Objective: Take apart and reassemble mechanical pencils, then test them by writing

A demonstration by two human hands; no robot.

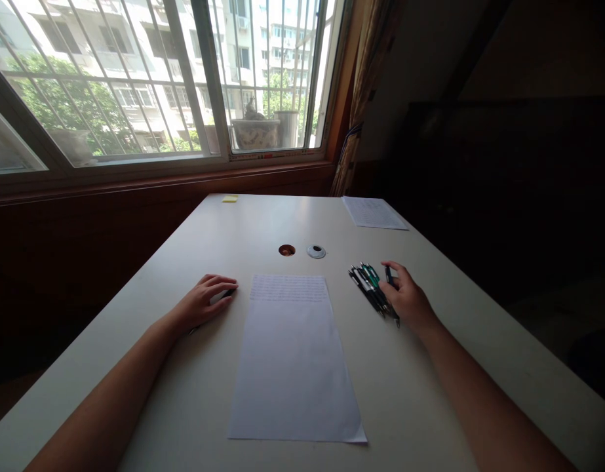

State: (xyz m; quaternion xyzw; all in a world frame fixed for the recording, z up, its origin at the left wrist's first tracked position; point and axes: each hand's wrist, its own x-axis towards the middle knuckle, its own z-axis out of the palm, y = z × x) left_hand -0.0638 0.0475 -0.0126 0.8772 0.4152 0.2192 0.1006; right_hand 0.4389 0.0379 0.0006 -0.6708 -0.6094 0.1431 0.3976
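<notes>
A white sheet of paper point(292, 360) with faint lines of writing at its top lies on the white table point(194, 249) in front of me. Left of it, my left hand point(204, 303) rests palm down with curled fingers over a pen point(222, 295) that lies on the table. To the right, a bunch of several dark and green pens point(368, 283) lies on the table. My right hand point(405, 298) is at the bunch, its fingers closed on one dark pen point(389, 274).
A round cable hole point(286, 250) and its loose white cap point(316, 251) sit beyond the sheet. A second printed sheet point(373, 212) lies at the far right corner, a yellow sticky note point(230, 198) at the far edge. Window behind; dark room on the right.
</notes>
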